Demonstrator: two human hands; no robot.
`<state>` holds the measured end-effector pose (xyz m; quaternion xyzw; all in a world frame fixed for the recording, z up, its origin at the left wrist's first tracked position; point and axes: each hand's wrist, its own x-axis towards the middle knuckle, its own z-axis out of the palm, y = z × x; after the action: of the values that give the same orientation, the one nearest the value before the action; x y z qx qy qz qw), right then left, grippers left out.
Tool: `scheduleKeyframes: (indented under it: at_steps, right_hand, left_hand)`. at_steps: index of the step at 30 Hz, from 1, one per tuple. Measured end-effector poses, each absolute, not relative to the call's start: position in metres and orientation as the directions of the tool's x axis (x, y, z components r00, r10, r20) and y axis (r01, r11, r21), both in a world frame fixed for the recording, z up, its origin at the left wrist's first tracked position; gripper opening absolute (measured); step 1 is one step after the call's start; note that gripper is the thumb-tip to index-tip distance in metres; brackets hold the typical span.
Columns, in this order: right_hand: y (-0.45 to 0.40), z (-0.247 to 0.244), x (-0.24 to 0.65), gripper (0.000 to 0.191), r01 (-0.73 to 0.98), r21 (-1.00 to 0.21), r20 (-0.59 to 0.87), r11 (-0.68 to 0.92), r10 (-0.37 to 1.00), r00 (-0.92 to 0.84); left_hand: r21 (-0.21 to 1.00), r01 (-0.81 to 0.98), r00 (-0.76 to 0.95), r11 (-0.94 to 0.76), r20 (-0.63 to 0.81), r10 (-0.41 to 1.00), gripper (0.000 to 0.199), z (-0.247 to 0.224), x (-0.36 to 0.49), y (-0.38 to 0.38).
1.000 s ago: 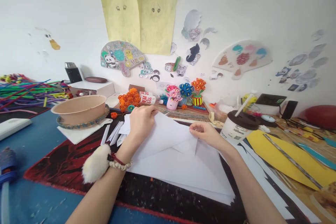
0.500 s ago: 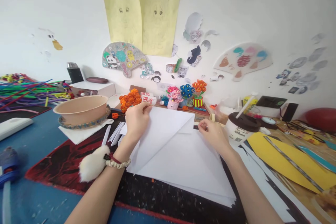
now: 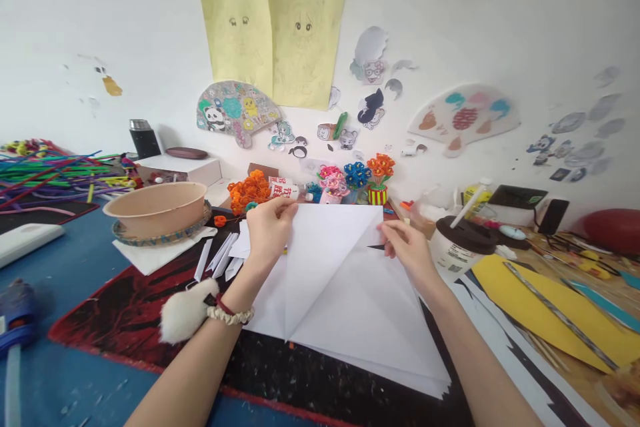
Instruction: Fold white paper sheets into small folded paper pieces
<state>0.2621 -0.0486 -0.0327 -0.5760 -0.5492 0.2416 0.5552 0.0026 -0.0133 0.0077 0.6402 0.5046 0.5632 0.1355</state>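
Between our hands, over the paper stack (image 3: 390, 320), we have the folded white sheet (image 3: 325, 240), its top edge running crosswise and its long slanting edge dropping from the right toward us and leftward. Our left hand (image 3: 270, 230) pinches the upper left corner, and our right hand (image 3: 407, 247), just as near, has fingertips at the right edge, though we cannot tell whether that grip is closed. We see red Chinese characters, partly hidden, on the bottle (image 3: 284, 189), unreadably small print on the cup (image 3: 453, 255), and what looks like a double-happiness sign on the fan (image 3: 465, 118).
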Motion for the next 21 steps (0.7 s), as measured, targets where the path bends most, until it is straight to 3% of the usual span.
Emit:
scheduleKeyframes:
  at_steps: [3,6,10,13,17,21]
  right_hand:
    - [-0.049,-0.034,0.252,0.037,0.306,-0.928,0.257,0.213,0.960,0.109]
    - [-0.049,-0.036,0.247,0.031,0.365,-0.897,0.286,0.250,0.957,0.047]
    - [-0.050,-0.038,0.247,0.019,0.682,-0.675,0.473,0.283,0.875,0.105]
    - [-0.054,-0.036,0.245,0.023,0.859,-0.464,0.635,0.218,0.758,0.151]
    - [-0.061,-0.029,0.242,0.027,0.899,-0.299,0.737,0.321,0.676,0.004]
    - [-0.064,-0.024,0.242,0.020,0.838,-0.278,0.752,0.469,0.649,-0.114]
  left_hand:
    - [0.754,0.472,-0.126,-0.456,0.570,0.812,0.015,0.007,0.006,-0.015]
    - [0.785,0.439,-0.123,-0.437,0.534,0.837,0.017,0.005,0.009,-0.016]
    - [0.853,0.336,-0.110,-0.398,0.456,0.883,0.019,0.003,0.011,-0.015]
    - [0.901,0.254,-0.092,-0.351,0.384,0.919,0.017,0.002,0.013,-0.014]
    - [0.970,0.122,-0.018,-0.210,0.214,0.977,0.016,0.002,0.016,-0.015]
    - [0.997,0.007,0.096,-0.071,0.070,0.993,0.023,0.004,0.012,-0.015]
